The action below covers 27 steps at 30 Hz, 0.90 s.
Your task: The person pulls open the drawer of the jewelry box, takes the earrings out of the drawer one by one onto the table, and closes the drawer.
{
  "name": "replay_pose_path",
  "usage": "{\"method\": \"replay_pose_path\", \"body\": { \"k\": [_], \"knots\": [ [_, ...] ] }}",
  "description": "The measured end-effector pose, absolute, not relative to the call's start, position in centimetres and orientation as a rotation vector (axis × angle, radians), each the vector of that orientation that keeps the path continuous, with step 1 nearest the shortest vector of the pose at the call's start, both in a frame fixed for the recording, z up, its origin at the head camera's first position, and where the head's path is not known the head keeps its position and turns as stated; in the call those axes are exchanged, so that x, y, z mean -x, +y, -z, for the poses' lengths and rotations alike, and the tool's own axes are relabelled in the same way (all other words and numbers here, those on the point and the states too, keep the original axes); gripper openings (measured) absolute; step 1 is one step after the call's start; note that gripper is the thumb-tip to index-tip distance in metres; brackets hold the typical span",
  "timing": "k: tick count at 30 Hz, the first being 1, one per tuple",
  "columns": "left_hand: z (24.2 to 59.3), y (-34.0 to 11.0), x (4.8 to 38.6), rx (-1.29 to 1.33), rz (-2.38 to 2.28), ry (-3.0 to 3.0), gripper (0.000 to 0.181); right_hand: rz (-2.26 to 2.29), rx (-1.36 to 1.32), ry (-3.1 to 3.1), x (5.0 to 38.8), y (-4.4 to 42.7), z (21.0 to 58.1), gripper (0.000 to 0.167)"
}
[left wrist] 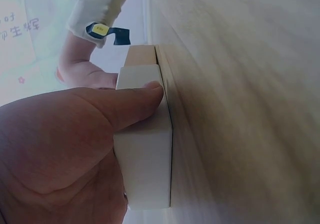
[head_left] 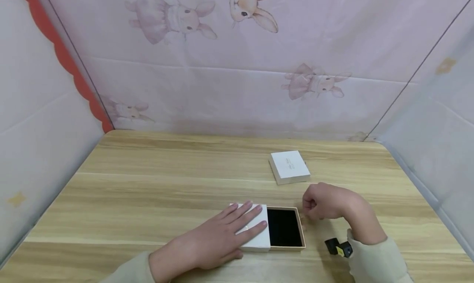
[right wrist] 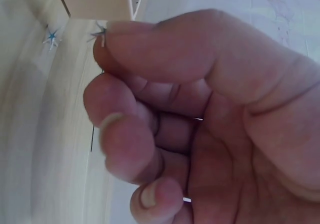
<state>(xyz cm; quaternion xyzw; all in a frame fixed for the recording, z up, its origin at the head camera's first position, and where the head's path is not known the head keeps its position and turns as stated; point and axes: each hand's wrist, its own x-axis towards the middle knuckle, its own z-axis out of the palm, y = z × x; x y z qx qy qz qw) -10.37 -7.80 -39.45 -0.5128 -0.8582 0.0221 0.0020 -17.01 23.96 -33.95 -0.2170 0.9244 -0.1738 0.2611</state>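
Observation:
My left hand [head_left: 216,237] lies with spread, straight fingers on top of a white box sleeve [head_left: 261,237]. In the left wrist view the thumb of my left hand [left wrist: 75,134] presses the side of the white sleeve [left wrist: 145,164]. Out of the sleeve's right side sticks a tray [head_left: 301,229] with a black lining [head_left: 284,227]. Just right of the tray is my right hand [head_left: 326,201], its fingers curled. Between thumb and forefinger, my right hand [right wrist: 165,103] pinches a small blue-and-silver starfish-shaped piece [right wrist: 102,32]. A similar starfish piece [right wrist: 52,36] lies on the table.
A closed white box [head_left: 290,166] with small lettering stands farther back on the wood-grain table [head_left: 148,176]. A black device with a yellow label [head_left: 340,250] is at my right sleeve. Rabbit-print cloth [head_left: 207,98] hangs behind the table.

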Motion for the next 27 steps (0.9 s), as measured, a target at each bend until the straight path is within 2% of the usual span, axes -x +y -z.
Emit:
{"method": "replay_pose_path", "body": {
  "k": [27],
  "knots": [
    [39.49, -7.68, 10.34, 1.596, -0.084, -2.698, 0.077, 0.400, 0.437, 2.452, 17.09, 23.72, 34.82, 0.025]
  ]
}}
